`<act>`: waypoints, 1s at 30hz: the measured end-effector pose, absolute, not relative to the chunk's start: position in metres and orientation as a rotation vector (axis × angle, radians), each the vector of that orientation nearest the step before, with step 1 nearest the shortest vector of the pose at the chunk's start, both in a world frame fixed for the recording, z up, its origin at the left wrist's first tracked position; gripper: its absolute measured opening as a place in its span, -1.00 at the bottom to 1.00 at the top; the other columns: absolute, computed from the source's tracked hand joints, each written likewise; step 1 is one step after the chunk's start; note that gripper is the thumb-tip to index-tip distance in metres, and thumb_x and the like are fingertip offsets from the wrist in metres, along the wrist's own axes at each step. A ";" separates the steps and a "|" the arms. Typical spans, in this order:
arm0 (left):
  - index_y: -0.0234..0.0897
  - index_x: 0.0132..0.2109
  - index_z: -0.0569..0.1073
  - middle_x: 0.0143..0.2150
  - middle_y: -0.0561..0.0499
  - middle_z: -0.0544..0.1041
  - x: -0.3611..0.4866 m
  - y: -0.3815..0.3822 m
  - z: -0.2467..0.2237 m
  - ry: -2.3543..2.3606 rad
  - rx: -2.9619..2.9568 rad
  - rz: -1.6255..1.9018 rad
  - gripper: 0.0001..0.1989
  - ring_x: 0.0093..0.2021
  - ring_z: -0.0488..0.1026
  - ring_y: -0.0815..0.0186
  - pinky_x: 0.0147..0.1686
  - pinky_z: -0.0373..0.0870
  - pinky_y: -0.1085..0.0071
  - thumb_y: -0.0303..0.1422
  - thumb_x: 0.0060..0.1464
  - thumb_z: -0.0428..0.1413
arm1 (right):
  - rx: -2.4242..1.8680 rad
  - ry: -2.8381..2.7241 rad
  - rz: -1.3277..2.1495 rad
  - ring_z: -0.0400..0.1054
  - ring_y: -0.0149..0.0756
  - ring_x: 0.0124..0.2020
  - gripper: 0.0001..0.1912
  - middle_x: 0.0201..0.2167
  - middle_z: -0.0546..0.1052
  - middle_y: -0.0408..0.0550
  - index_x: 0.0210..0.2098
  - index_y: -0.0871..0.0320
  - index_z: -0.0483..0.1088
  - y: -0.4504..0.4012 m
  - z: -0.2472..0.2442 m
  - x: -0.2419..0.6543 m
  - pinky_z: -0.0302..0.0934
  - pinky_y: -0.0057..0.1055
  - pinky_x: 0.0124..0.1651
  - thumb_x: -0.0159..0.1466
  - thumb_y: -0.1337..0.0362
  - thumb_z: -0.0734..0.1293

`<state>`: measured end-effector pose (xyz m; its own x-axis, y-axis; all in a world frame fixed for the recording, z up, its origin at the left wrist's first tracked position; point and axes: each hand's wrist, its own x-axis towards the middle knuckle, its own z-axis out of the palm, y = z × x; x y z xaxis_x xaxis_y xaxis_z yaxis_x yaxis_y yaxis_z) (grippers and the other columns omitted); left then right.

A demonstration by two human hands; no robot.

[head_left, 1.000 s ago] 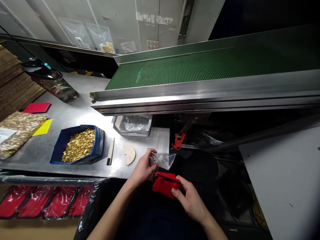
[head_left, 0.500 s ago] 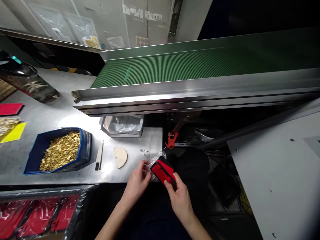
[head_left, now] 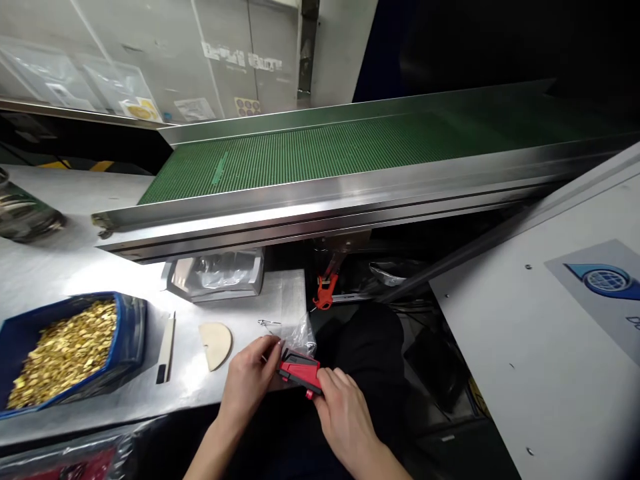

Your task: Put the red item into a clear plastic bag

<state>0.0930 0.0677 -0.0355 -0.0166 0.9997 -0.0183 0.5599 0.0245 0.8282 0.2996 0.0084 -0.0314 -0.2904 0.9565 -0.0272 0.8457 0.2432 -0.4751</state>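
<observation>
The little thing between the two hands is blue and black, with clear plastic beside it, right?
Not blue: the head view shows that the little thing between the left hand and the right hand is red and black. The clear plastic is beside it, as you said.

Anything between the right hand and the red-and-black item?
Nothing visible: the right hand holds the right end of the red-and-black item directly. Clear plastic film shows at its far side; the left hand is at its opposite end.

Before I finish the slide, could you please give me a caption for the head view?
The right hand holds a red-and-black item, the left hand at its other end, a green conveyor beyond.
</observation>
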 end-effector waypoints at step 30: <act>-0.21 -0.40 0.34 -0.47 0.12 0.33 0.086 0.029 -0.008 1.515 0.900 0.831 -0.51 -0.38 0.25 0.29 -0.35 0.24 0.45 0.10 0.00 0.27 | -1.467 -2.611 0.721 0.41 -0.03 -0.09 -0.71 -0.20 0.60 0.00 -0.10 0.15 0.43 0.060 0.030 0.265 0.29 -0.02 0.05 0.38 0.06 0.41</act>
